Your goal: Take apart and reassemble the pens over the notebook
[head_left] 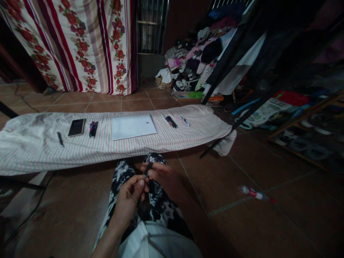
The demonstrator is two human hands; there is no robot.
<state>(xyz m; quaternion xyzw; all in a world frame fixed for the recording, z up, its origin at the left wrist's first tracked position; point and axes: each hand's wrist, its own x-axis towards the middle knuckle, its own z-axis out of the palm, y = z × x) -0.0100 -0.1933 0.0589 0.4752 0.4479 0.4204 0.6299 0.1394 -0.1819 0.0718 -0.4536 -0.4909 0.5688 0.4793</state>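
Observation:
Above my knees, my left hand [130, 193] pinches the lower, greyish end of a short dark stick-like object [147, 168]. My right hand [165, 178] has its fingers closed around the same object, close to its upper part. The object's exact kind is too small and dim to make out. Beyond my hands, a spiral-bound white pad [133, 127] lies on the striped cloth [129, 147] over a long low surface. Faint marks and a small dark spot show on its page.
Left of the pad lie several pens [93, 129], a phone [76, 127] and a lone dark pen [60, 139]. To its right are a dark bundle [171, 122] and a pale bundle [183, 120]. A plastic bottle [255, 193] lies on the tiled floor; a clothes pile [199, 53] stands behind.

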